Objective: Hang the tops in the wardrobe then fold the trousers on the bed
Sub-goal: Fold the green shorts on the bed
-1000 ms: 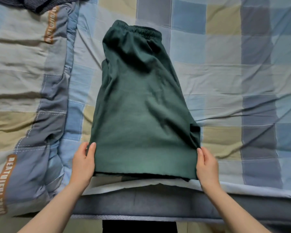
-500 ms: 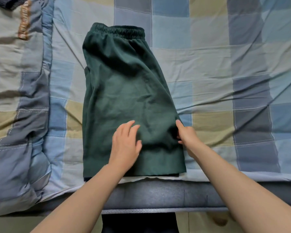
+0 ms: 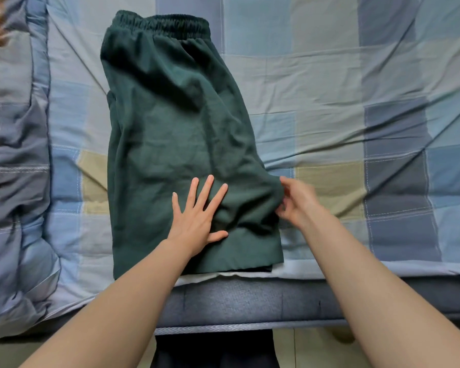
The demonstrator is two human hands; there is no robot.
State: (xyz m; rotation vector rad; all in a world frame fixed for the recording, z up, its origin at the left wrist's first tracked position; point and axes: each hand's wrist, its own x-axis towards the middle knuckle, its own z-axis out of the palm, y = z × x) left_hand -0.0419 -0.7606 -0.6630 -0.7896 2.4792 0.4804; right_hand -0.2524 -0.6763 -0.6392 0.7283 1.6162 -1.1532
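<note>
One pair of green trousers (image 3: 175, 134), two hands: left hand (image 3: 197, 216), right hand (image 3: 298, 200).

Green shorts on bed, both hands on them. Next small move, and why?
Probably sweep the left hand flat toward the right edge: it lies spread on the green shorts, creases bunch just beside it, and the right hand is at that edge.
</note>
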